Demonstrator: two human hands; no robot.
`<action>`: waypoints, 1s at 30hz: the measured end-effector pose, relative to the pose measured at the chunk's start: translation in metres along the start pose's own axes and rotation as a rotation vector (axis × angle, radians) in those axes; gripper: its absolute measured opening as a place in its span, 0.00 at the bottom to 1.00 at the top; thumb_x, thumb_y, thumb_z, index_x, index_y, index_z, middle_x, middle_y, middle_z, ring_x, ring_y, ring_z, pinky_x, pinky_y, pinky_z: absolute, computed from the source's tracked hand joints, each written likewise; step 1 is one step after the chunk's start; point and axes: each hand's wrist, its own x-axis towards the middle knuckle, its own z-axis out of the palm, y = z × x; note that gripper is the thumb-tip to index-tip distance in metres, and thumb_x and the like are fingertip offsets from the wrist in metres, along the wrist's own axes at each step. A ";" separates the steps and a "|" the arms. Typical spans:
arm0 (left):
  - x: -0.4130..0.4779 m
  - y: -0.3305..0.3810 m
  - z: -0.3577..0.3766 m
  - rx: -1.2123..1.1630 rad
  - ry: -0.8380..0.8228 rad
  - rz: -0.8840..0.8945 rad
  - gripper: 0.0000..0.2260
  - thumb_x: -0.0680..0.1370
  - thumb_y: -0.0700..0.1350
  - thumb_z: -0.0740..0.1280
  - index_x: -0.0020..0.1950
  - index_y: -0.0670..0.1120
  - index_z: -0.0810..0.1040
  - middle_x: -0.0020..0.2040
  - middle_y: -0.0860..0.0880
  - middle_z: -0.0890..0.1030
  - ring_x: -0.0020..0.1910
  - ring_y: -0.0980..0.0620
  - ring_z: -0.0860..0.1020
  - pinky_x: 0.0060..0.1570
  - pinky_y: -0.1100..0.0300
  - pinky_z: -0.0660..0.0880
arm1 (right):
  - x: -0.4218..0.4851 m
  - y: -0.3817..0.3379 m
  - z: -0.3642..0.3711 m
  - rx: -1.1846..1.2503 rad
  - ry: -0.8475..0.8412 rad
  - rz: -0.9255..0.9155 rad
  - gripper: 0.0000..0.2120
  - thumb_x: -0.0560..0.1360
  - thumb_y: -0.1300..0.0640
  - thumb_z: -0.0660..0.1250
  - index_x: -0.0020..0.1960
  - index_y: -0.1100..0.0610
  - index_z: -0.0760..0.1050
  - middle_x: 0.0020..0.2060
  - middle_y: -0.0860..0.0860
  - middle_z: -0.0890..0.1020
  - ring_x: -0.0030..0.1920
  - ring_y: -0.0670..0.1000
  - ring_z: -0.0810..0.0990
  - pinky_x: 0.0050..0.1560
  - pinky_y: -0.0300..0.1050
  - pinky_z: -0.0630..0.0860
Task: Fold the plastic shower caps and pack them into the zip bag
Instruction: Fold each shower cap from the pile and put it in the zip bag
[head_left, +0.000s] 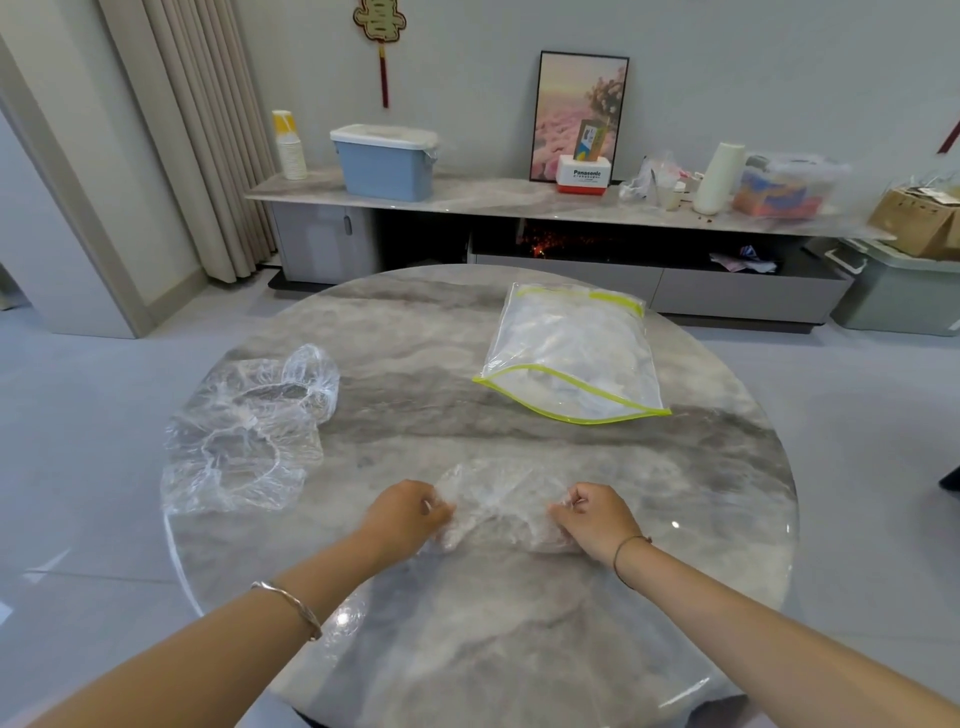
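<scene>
At the left edge of the round marble table lie loose shower caps, clear and unfolded, their elastic rims showing. Just right of them and nearer the person, the left hand has its grip closed, fingers curled and pinching the left end of one crumpled shower cap that rests on the table. The right hand mirrors it at the cap's right end, its grip pinched on the plastic. Farther back and to the right, well apart from both hands, the zip bag lies flat with its green-edged mouth toward the person. It seems to hold caps already, though the clear film makes that hard to tell.
</scene>
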 end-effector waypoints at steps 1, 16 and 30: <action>-0.001 0.000 -0.002 0.051 -0.004 -0.013 0.08 0.77 0.51 0.66 0.42 0.48 0.75 0.32 0.53 0.76 0.32 0.55 0.75 0.32 0.65 0.67 | 0.000 0.000 -0.002 -0.093 0.011 0.002 0.10 0.72 0.58 0.68 0.35 0.54 0.70 0.28 0.51 0.78 0.36 0.53 0.80 0.44 0.48 0.77; 0.011 0.001 0.035 0.676 -0.014 0.558 0.41 0.70 0.65 0.26 0.77 0.50 0.52 0.78 0.50 0.53 0.76 0.50 0.54 0.72 0.57 0.44 | -0.017 0.006 0.022 -0.797 -0.192 -0.348 0.36 0.70 0.36 0.31 0.77 0.46 0.46 0.76 0.46 0.42 0.76 0.49 0.41 0.73 0.46 0.39; 0.001 0.016 0.002 0.629 -0.134 0.418 0.30 0.79 0.61 0.38 0.65 0.52 0.73 0.60 0.48 0.72 0.60 0.48 0.67 0.58 0.58 0.61 | -0.036 -0.002 -0.002 -0.688 -0.275 -0.634 0.37 0.71 0.28 0.41 0.74 0.44 0.58 0.75 0.43 0.54 0.75 0.45 0.50 0.71 0.36 0.39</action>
